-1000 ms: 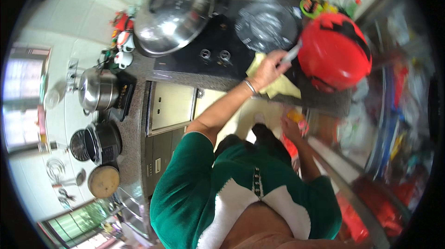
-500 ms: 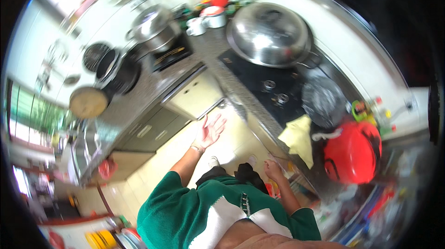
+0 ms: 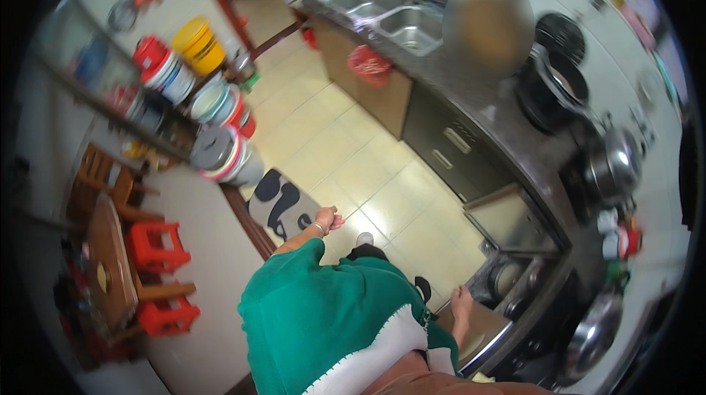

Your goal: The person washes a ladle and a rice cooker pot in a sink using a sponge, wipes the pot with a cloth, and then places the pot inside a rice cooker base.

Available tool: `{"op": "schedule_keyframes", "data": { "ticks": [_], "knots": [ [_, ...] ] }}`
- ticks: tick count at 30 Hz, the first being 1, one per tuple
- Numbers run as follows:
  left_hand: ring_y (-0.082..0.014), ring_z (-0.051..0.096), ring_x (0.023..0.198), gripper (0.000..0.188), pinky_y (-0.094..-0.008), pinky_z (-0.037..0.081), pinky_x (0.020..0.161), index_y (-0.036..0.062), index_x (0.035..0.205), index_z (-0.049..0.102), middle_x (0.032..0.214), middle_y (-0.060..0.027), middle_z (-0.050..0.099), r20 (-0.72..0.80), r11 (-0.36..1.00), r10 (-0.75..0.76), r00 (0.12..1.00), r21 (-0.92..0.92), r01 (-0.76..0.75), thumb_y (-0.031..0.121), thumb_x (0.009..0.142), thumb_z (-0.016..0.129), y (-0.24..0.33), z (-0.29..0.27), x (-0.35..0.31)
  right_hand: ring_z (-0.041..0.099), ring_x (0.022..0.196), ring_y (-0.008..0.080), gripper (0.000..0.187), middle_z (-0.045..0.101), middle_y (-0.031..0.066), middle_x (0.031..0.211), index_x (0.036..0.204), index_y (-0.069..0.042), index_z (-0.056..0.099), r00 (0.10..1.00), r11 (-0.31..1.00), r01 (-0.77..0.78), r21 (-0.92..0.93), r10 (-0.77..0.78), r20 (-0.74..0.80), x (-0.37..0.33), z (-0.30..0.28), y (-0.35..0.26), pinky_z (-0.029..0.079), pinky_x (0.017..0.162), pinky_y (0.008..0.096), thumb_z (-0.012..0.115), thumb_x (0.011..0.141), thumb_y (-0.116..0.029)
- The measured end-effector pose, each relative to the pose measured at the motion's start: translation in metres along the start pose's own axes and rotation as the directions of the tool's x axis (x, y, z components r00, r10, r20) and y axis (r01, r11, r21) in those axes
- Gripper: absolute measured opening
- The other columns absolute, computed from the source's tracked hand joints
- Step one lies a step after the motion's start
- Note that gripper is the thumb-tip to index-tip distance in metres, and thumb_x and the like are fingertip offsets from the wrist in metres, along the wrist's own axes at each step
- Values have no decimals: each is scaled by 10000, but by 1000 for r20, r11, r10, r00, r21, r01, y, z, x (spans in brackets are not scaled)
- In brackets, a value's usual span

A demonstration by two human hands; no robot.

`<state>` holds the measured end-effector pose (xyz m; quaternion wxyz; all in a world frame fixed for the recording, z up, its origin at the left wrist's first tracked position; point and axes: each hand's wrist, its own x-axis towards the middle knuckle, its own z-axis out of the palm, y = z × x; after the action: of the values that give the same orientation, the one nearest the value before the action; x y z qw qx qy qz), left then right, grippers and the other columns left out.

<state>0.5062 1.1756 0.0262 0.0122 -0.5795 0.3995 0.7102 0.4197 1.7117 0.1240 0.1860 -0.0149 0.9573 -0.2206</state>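
My left hand (image 3: pixel 329 219) hangs in the air over the tiled floor, next to a grey floor mat (image 3: pixel 283 204) with dark shapes. Its fingers are loosely bent and apart, with nothing in them. At my right side, my right hand (image 3: pixel 461 302) is low beside an open corner cabinet (image 3: pixel 485 285), fingers drawn together and nothing visible in them. Inside the cabinet stands a round pot (image 3: pixel 505 277). The pale cabinet door (image 3: pixel 512 220) stands swung out beyond it.
A dark counter (image 3: pixel 478 97) runs along the right, bearing a double sink (image 3: pixel 415 29), a black pot (image 3: pixel 555 90) and a steel steamer pot (image 3: pixel 612 167). Buckets, one yellow (image 3: pixel 199 45), line the left wall. Red stools (image 3: pixel 158 246) stand by a wooden table (image 3: pixel 110 248).
My view has swung left, from the stove corner to the floor, buckets and table. My left hand has turned from palm up with spread fingers to loosely bent.
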Motion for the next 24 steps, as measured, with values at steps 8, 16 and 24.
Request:
{"op": "schedule_keyframes", "data": {
  "ticks": [8,16,24],
  "knots": [
    [-326,694,719,385,-434,593,598,5,1200,515,932,-178,656,-295,954,-231,927,-256,157,290,944,548,-76,-180,4,671,953,394,356,672,269,1047,1202,32,605,578,718,655,238,-678,454,103,70,-330,526,842,431,553,919,-176],
    [-379,610,1108,629,-483,518,947,40,1385,410,1224,-233,593,-191,75,156,969,-976,-204,444,931,577,-41,-201,-91,692,857,268,344,711,166,996,1213,1,621,47,416,858,301,-647,761,172,158,-483,544,763,364,589,951,-220],
    [-278,671,847,397,-429,526,672,131,1203,594,959,-98,667,-474,665,-547,690,-747,14,402,916,553,-168,-161,-91,696,922,243,370,696,152,1043,1179,-8,596,-209,902,-301,310,-379,901,172,196,-654,567,816,360,497,1015,-324]
  ]
}}
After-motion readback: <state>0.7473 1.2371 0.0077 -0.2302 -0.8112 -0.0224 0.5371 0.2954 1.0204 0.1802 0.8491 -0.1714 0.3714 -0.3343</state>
